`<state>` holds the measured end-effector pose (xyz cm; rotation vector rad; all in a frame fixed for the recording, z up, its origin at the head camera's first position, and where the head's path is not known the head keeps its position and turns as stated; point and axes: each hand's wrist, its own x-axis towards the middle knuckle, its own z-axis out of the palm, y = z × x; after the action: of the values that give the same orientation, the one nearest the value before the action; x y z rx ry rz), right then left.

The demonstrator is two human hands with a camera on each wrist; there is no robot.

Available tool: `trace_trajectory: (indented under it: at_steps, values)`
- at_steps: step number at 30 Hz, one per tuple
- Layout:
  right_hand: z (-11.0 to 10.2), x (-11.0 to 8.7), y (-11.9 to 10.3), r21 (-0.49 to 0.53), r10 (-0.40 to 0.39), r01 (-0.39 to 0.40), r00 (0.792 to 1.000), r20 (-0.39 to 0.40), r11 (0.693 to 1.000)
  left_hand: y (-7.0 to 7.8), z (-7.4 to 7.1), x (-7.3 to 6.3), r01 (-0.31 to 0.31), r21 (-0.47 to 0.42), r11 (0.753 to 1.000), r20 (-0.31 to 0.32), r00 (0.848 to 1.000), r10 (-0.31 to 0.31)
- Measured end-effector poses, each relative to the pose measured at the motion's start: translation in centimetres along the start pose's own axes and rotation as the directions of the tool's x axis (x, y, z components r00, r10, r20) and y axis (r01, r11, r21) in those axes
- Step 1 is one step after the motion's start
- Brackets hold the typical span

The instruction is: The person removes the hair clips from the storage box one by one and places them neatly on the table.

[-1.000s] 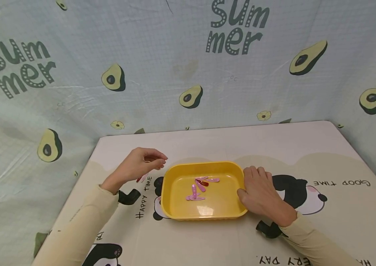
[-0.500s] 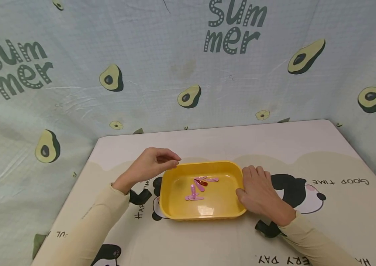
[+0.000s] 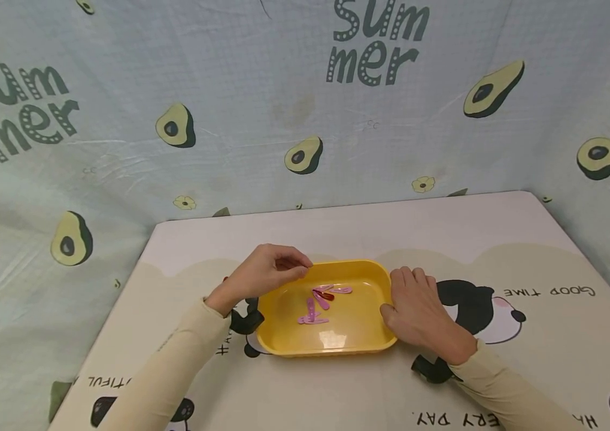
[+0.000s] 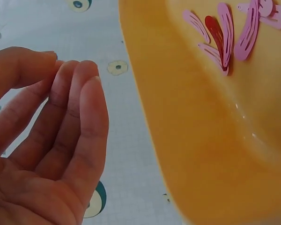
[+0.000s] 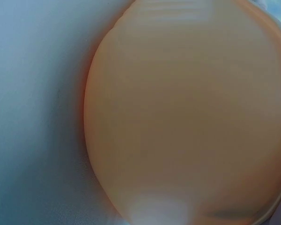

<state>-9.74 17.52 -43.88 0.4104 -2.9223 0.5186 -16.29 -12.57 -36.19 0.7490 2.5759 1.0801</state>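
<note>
A yellow tray (image 3: 283, 341) lies on the table with several pink hair clips (image 3: 311, 312) and a dark red hair clip (image 3: 326, 296) inside. Over the tray's far left corner hovers my left hand (image 3: 269, 269). Its fingers are loosely bent, thumb near the index fingertip, and nothing shows between them. In the left wrist view, this hand (image 4: 51, 140) is beside the tray wall (image 4: 154, 117), apart from the clips (image 4: 225, 37). My right hand (image 3: 418, 311) grips the tray's right rim, thumb at the inner side. The right wrist view holds only a blurred tan surface (image 5: 178, 112).
A light cloth with avocado prints (image 3: 305, 155) hangs behind the table. The tabletop cover (image 3: 337, 395) carries panda drawings and lettering. A small dark red bit (image 3: 225, 278) peeks out behind the left wrist. Dark pieces (image 3: 434, 368) sit under both wrists.
My left hand has moved rightward from beside the tray to above its far left corner. The right hand keeps its grip on the rim, and the clips stay put.
</note>
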Motion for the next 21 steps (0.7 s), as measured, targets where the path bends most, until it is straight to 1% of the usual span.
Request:
trace_trajectory:
  at_steps: [4, 6, 10, 14, 17, 21]
  values:
    - [0.0, 0.0, 0.0, -0.002, -0.001, 0.001, 1.000, -0.004, 1.000, -0.1, 0.7, 0.5, -0.002, 0.006, 1.000, 0.028, 1.000, 0.002]
    - [0.0, 0.0, 0.0, -0.003, 0.000, 0.000, 1.000, -0.003, 1.000, -0.1, 0.9, 0.7, -0.016, 0.002, 1.000, 0.054, 0.998, 0.016]
    - [0.0, 0.0, 0.0, 0.000, 0.003, -0.003, 1.000, 0.001, 1.000, -0.3, 1.4, 1.3, -0.038, -0.009, 0.999, 0.114, 0.993, 0.039]
    - [0.0, 0.0, 0.0, 0.002, 0.005, -0.005, 1.000, 0.006, 1.000, -0.5, 1.8, 1.8, -0.046, 0.002, 0.999, 0.165, 0.985, 0.045]
    - [0.1, 0.0, 0.0, 0.003, 0.006, -0.006, 1.000, 0.008, 1.000, -0.6, 2.0, 2.0, -0.051, 0.000, 0.999, 0.211, 0.976, 0.049]
    - [0.1, 0.0, 0.1, 0.003, 0.005, -0.005, 1.000, 0.007, 1.000, -0.8, 2.2, 2.3, -0.048, -0.037, 0.998, 0.302, 0.952, 0.057]
